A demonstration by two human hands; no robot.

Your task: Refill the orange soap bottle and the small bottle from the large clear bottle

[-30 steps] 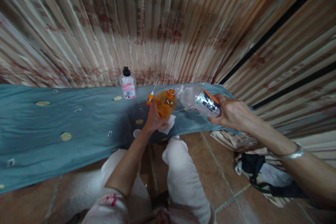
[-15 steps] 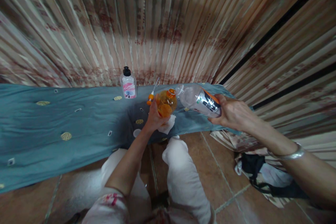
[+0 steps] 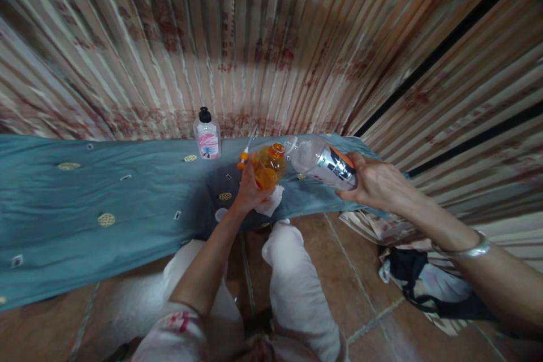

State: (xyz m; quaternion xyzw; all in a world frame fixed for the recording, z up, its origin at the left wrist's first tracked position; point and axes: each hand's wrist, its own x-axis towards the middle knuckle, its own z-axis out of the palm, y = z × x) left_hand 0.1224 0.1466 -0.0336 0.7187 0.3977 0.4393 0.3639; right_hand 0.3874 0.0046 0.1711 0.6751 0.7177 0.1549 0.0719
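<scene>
My left hand [image 3: 251,188] is wrapped round an orange see-through bottle [image 3: 271,165], whose uncapped neck points up. In my right hand [image 3: 370,181] is a clear plastic bottle [image 3: 324,163] with a silver, black and orange label. It is tilted nearly flat, its mouth at the orange bottle's neck; whether the two touch I cannot tell. Beside my left fingers lies an orange and white pump top [image 3: 244,156] with a thin tube. A crumpled white tissue [image 3: 275,202] rests under the orange bottle. Near my left wrist is a small whitish cap [image 3: 221,215].
A clear bottle with a black cap and pink label [image 3: 207,136] stands at the back of the teal cloth-covered surface [image 3: 144,192]. Patterned curtains [image 3: 271,45] hang behind and to the right. Below are floor tiles [image 3: 339,271] and a dark-and-white cloth heap [image 3: 436,283].
Almost nothing differs. Both hands keep their hold on the two bottles, and the tilted bottle stays at the orange neck.
</scene>
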